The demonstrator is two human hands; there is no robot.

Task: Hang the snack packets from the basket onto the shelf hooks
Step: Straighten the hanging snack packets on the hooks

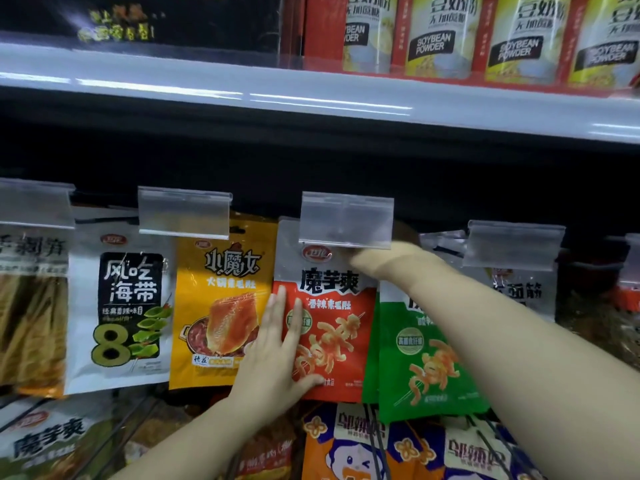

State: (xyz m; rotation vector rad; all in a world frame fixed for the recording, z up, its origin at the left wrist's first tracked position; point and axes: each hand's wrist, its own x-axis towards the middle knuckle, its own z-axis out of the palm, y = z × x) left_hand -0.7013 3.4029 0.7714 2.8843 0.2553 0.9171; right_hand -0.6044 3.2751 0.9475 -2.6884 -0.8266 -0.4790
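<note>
Red packet [332,327] hangs below grey shelf edge [311,98].

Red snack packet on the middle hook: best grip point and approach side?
Probably the silver top strip of the red packet, pinched from the right, where the right hand already reaches under the clear tag holder. The packet hangs flat and upright, with the yellow packet close on its left and the left hand flat against its lower face.

Packets hang edge to edge, the yellow packet [221,306] touching the red packet [329,323]; clear label holders [346,221] cover the hook tips; dark open room lies above them, under the shelf [311,98].
</note>
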